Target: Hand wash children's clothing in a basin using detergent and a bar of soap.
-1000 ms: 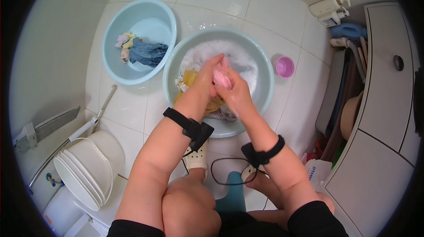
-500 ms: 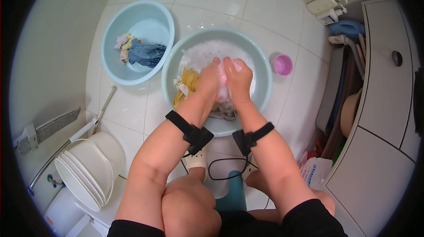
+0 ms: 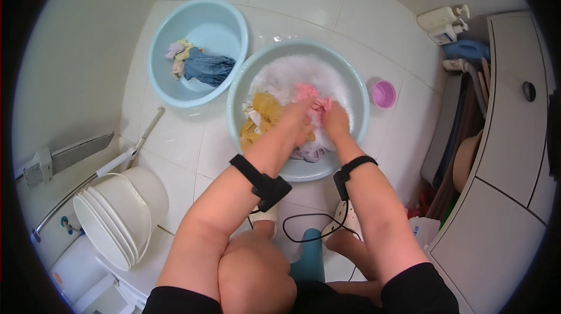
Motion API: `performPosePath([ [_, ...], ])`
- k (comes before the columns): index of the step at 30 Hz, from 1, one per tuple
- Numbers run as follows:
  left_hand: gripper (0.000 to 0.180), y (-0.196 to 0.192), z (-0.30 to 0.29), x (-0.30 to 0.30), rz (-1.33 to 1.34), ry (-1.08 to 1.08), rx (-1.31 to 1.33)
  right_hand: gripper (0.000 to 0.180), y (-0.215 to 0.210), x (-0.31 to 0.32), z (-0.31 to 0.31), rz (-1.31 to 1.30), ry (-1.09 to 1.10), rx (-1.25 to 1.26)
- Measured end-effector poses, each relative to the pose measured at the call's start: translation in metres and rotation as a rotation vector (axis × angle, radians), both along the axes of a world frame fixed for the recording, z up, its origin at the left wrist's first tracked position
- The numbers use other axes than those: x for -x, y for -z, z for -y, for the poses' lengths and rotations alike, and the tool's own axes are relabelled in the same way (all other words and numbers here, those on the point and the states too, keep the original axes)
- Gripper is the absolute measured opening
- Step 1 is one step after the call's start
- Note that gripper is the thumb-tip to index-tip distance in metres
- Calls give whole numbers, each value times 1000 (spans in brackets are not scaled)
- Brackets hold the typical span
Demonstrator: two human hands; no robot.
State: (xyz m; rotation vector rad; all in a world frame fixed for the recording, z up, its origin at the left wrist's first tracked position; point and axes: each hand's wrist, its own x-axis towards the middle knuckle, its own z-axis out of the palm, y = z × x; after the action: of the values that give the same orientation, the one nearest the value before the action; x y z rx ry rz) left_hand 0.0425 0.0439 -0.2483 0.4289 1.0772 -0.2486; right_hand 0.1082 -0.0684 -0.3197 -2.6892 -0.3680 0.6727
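A pale blue basin point(image 3: 241, 89) holds white suds and wet clothes. Both of my hands are in it, side by side. My left hand point(image 3: 298, 121) and my right hand point(image 3: 334, 122) grip a small pink garment point(image 3: 311, 99) between them, just above the suds. A yellow garment point(image 3: 263, 116) lies in the water left of my left hand. A pale lilac cloth point(image 3: 310, 153) shows under my wrists at the near rim. Black bands wrap both wrists.
A second pale blue basin point(image 3: 160, 74) at the back left holds a blue denim piece and small clothes. A small pink cup point(image 3: 383, 93) stands right of the suds basin. White toilet point(image 3: 117, 220) at left, cabinet point(image 3: 508, 138) at right, bottles point(image 3: 444, 24) behind.
My hands, raised with the pink garment a second ago, have come down toward the suds and drawn nearer to me, still clutching it together.
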Motion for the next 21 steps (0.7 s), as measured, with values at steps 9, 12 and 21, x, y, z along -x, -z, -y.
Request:
performPosePath([
  [9, 28, -14, 2, 9, 323, -146, 289, 32, -141, 43, 10, 119, -370, -642],
  [12, 30, -34, 1, 13, 372, -148, 378, 33, -141, 30, 29, -138, 329, -945],
  [21, 30, -62, 28, 22, 554, -153, 732, 74, -111, 21, 6, -1252, 569, -1820],
])
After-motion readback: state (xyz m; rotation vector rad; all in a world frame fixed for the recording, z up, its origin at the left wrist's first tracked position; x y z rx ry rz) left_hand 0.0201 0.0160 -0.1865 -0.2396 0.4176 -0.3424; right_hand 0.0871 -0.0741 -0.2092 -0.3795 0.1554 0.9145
